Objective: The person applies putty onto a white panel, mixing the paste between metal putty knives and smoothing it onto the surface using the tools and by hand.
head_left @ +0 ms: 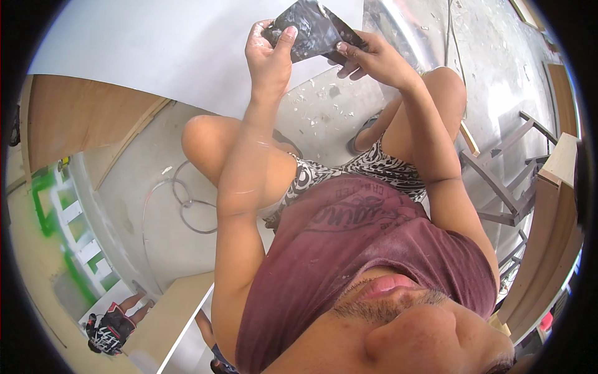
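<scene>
My left hand grips a thin black rectangular plate smeared with whitish paste, its thumb on top. My right hand is closed on a second dark flat plate, which lies against the first one's right edge and is partly hidden by it. White residue marks the fingers of both hands. Both plates are held up in front of my bent knees, over the near edge of a large white panel.
Pale flecks dot the grey floor. A thin cable lies looped at left, near a brown wooden panel. Dark metal frames and wooden boards stand at right. Another person is at lower left, near green-sprayed cutouts.
</scene>
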{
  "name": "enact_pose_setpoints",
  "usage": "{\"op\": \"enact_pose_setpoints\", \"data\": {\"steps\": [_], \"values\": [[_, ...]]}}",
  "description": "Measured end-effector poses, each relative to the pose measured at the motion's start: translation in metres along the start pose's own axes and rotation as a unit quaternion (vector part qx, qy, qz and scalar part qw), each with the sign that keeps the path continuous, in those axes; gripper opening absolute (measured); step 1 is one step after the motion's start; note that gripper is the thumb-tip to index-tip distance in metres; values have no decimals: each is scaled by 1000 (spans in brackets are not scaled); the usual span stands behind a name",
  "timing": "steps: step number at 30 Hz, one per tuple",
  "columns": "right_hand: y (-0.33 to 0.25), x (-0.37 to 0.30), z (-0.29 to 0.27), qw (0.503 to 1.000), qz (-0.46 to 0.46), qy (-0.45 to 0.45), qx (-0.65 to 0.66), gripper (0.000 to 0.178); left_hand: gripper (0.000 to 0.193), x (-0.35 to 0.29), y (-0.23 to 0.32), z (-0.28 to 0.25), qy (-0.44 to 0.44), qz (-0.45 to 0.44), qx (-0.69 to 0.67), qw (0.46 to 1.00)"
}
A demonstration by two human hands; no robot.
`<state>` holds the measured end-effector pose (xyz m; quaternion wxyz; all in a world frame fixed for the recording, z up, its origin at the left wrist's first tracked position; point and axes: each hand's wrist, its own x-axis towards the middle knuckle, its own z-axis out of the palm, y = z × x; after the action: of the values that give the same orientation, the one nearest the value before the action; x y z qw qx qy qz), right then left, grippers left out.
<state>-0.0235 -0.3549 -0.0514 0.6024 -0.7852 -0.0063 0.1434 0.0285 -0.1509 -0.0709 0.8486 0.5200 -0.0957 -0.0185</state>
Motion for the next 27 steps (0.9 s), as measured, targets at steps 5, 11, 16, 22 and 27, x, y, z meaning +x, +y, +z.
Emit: {"op": "enact_pose_setpoints", "data": {"steps": [5,11,16,22,27], "values": [[17,13,-25,972,-107,210,21,47,19,4,5,0,95,-22,-28,995],[4,-3,-32,982,-97,151,66,51,20,6,2,-1,141,-13,-28,990],[0,-1,-11,984,-56,151,72,52,16,-3,-3,6,31,24,59,998],[11,0,-39,968,-52,145,199,43,18,-17,10,13,-80,-39,256,963],[11,-8,-69,936,-118,182,278,36,27,-14,3,32,66,-229,-61,969]]}}
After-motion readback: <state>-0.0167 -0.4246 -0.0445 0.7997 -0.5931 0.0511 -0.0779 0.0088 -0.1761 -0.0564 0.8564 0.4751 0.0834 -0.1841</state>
